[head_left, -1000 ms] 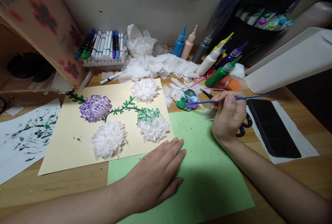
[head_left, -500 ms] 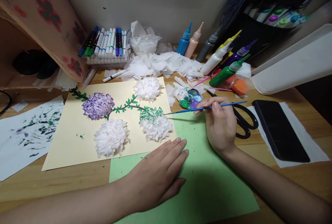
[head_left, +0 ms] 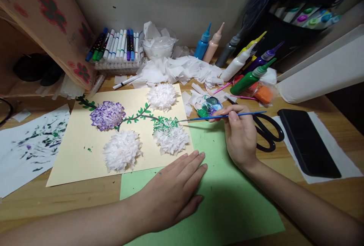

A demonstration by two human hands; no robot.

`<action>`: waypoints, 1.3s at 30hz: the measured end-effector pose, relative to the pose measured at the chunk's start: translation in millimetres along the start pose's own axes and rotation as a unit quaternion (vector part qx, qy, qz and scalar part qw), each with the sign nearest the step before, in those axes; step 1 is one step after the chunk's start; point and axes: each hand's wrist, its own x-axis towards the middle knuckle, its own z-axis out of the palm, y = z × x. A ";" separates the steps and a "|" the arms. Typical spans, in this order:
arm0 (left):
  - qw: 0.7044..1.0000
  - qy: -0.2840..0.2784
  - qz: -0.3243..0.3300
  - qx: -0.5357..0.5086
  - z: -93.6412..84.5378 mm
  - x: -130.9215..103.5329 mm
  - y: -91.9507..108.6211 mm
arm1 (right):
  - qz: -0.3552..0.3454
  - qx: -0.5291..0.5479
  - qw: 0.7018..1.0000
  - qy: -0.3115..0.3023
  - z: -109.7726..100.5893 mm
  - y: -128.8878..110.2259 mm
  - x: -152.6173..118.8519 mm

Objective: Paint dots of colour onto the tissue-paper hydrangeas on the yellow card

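Observation:
My right hand (head_left: 241, 134) pinches a blue paintbrush (head_left: 204, 117), its tip at the right edge of a paper flower (head_left: 172, 137) whose upper part is painted green and lower part is white. My left hand (head_left: 176, 187) lies flat, fingers stretched out, on a green sheet (head_left: 227, 200) by the lower edge of a cream sheet (head_left: 76, 155). That sheet also bears a purple-painted paper flower (head_left: 107, 115), two white paper flowers (head_left: 122, 151) and painted green leafy stems (head_left: 135, 117). Just beyond the brush sits a dab of mixed paint (head_left: 209, 106) in green, blue and purple.
Paint bottles (head_left: 246, 81) stand at the back right, beside loose white paper pieces (head_left: 176, 71). Markers (head_left: 121, 44) rest on a clear case. Black scissors (head_left: 269, 134) and a phone (head_left: 308, 143) lie to the right. A paint-smeared sheet (head_left: 34, 143) is at left.
The brush and my right hand have shifted slightly to the left, with the brush tip staying at the green part of the flower. My left hand has stayed in place.

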 end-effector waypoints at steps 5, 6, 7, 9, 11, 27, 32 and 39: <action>1.000 -0.004 -0.001 0.005 -0.2 0.6 0.0 | -0.016 0.014 0.999 0.031 0.2 -2.5 0.6; 1.000 -0.004 -0.001 0.005 -0.1 0.5 0.0 | -0.024 0.019 0.999 0.036 0.4 -3.1 0.5; 1.000 -0.003 -0.001 0.005 0.0 0.4 0.1 | -0.029 0.023 0.999 0.038 0.6 -3.5 0.3; 1.000 -0.002 -0.001 0.004 0.2 0.3 0.0 | -0.029 0.028 0.999 0.032 1.2 -3.8 0.0; 1.000 -0.001 0.000 0.004 0.4 0.5 -0.3 | -0.019 0.022 0.999 0.020 1.7 -3.4 -0.3; 1.000 -0.001 0.003 0.022 -0.1 1.2 -0.9 | -0.040 0.018 0.999 -0.006 1.7 -0.4 -1.4; 1.000 0.001 0.003 0.025 0.1 0.3 -0.3 | -0.098 0.008 0.994 0.045 -5.1 2.5 4.8; 1.000 0.011 0.009 0.022 0.1 -0.7 -0.1 | -0.172 -0.090 0.969 0.150 -22.0 13.6 21.2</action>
